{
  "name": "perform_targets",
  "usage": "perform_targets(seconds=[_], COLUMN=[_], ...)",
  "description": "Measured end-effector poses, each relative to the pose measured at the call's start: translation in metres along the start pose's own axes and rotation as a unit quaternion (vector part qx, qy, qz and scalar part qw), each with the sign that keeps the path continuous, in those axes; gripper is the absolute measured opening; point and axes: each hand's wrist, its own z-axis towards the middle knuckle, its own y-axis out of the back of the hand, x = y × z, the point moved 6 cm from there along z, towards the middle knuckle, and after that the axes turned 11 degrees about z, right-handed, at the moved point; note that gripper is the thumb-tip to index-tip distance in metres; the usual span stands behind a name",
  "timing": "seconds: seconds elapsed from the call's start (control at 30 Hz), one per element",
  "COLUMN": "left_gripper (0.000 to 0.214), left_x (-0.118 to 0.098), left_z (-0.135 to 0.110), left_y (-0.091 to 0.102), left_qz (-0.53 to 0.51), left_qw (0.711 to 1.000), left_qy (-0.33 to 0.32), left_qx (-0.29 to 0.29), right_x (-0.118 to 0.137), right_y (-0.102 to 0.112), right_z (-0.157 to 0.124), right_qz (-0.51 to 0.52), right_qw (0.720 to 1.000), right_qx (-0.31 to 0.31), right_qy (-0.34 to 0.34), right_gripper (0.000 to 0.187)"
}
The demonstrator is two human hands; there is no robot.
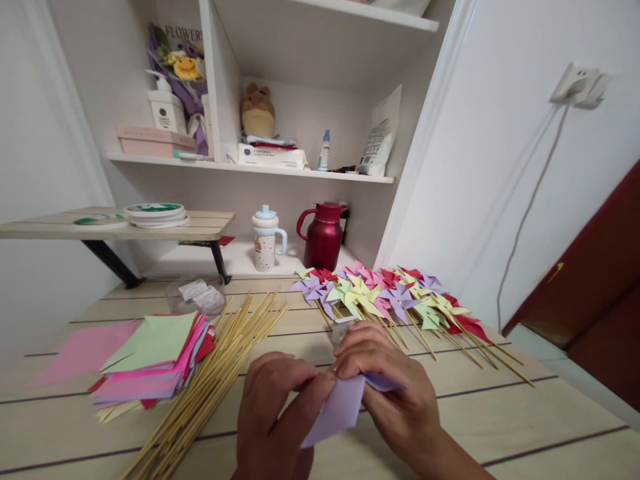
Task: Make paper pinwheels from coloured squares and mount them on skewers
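Note:
A piece of purple paper (340, 410) is held between both hands above the front of the table, its folds partly hidden by my fingers. My left hand (285, 407) pinches its upper left edge between thumb and fingers. On the other side, my right hand (390, 387) is closed on the paper, with a purple flap showing past the thumb. Just beyond the right fingers sits a small silvery-white object (343, 328), partly covered. Left of my hands lie a bundle of thin wooden sticks (215, 380) and a stack of coloured paper squares (150, 353).
Finished paper pinwheels on sticks (390, 297) cover the back right of the table. Behind stand a red thermos jug (323, 240) and a cup with a blue lid (265, 243). A clear round container (195, 295) sits near a small raised shelf (210, 223).

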Motion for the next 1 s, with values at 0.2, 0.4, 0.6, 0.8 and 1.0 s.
perform_targets(seconds=[0.2, 0.4, 0.6, 0.8, 1.0], left_gripper=[0.027, 0.031, 0.060, 0.031, 0.028], left_x=[0.006, 0.018, 0.029, 0.044, 0.071], left_z=[-0.016, -0.030, -0.028, -0.024, -0.023], left_y=[-0.012, -0.030, -0.033, -0.017, -0.019], left_qz=[0.000, -0.007, -0.048, -0.041, 0.105], left_qw=[0.998, 0.987, 0.977, 0.971, 0.971], left_qy=[0.038, 0.144, 0.199, 0.236, 0.208], left_qx=[0.046, 0.067, 0.055, -0.012, 0.043], right_x=[-0.006, -0.020, -0.037, -0.061, -0.073], right_y=[-0.001, -0.003, 0.014, 0.037, 0.030], right_z=[-0.004, -0.005, -0.006, -0.014, -0.020], right_qz=[-0.029, -0.025, 0.012, 0.076, 0.153], right_qw=[1.000, 0.999, 0.993, 0.964, 0.942], right_qx=[0.008, -0.011, -0.069, -0.185, -0.187], right_qy=[-0.003, -0.030, -0.091, -0.177, -0.232], right_gripper=[0.016, 0.011, 0.011, 0.002, 0.006])
